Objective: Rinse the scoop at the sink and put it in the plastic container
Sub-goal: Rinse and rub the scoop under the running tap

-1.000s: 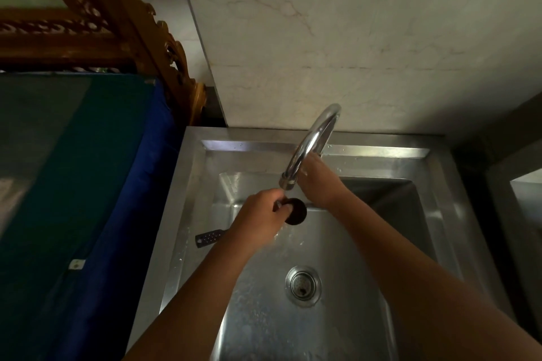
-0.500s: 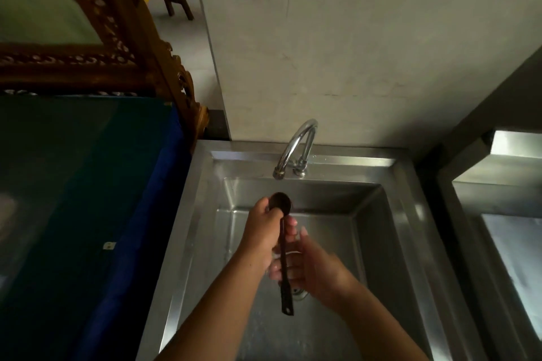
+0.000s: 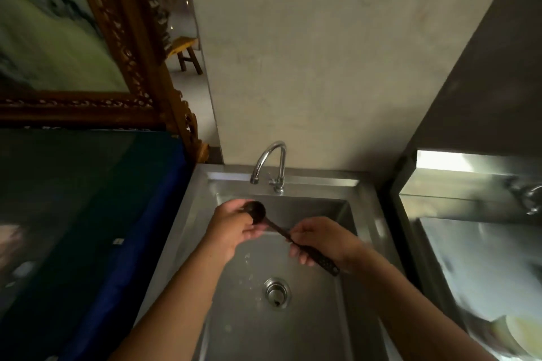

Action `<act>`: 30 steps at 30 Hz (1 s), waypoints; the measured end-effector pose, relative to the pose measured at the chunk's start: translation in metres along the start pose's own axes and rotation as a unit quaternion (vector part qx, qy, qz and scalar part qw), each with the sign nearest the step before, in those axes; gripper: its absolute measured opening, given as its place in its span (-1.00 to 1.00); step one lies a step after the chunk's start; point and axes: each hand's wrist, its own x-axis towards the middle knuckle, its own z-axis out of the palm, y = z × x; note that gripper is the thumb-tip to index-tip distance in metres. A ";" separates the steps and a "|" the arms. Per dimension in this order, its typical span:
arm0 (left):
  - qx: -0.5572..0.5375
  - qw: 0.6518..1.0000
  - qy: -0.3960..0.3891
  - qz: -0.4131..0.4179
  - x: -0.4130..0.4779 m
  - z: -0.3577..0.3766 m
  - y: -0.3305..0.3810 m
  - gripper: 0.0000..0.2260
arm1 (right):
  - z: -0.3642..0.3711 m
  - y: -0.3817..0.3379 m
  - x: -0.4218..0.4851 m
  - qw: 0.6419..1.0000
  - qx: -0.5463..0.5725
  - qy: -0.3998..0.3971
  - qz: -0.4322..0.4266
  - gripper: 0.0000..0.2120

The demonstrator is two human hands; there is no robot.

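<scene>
A dark long-handled scoop [image 3: 278, 228] lies slanted over the steel sink [image 3: 366, 214], bowl at upper left, handle end at lower right. My left hand [image 3: 234, 228] cups the round bowl. My right hand [image 3: 319, 239] grips the handle near its middle. Both hands hover over the basin, below and in front of the curved chrome tap [image 3: 271, 163]. No water stream is visible from the spout. Droplets lie on the basin floor near the drain [image 3: 276, 293]. No plastic container is clearly identifiable.
A blue-and-green covered surface [image 3: 88, 228] borders the sink's left. A carved wooden frame [image 3: 132, 53] leans behind it, with a small stool [image 3: 187, 54] beyond. A second steel unit [image 3: 469, 214] stands to the right, with a pale round object [image 3: 522, 337] at the lower right corner.
The view pulled back from the sink. The scoop swung from pointing toward me to slanting right. My right hand moved from the tap area to grip the handle.
</scene>
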 end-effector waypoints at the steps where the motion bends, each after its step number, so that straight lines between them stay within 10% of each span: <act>1: 0.011 1.000 -0.012 0.006 -0.007 -0.001 0.005 -0.65 | -0.004 -0.006 -0.004 1.000 -0.011 -0.004 -0.004 -0.87; 13: 0.106 0.986 -0.105 0.073 -0.046 -0.031 0.071 -0.72 | -0.013 -0.096 -0.042 0.960 -0.269 0.050 -0.061 -0.83; 30: 0.098 0.958 -0.035 0.269 -0.081 -0.041 0.160 -0.92 | 0.011 -0.198 -0.087 0.812 -0.463 0.254 -0.249 -0.85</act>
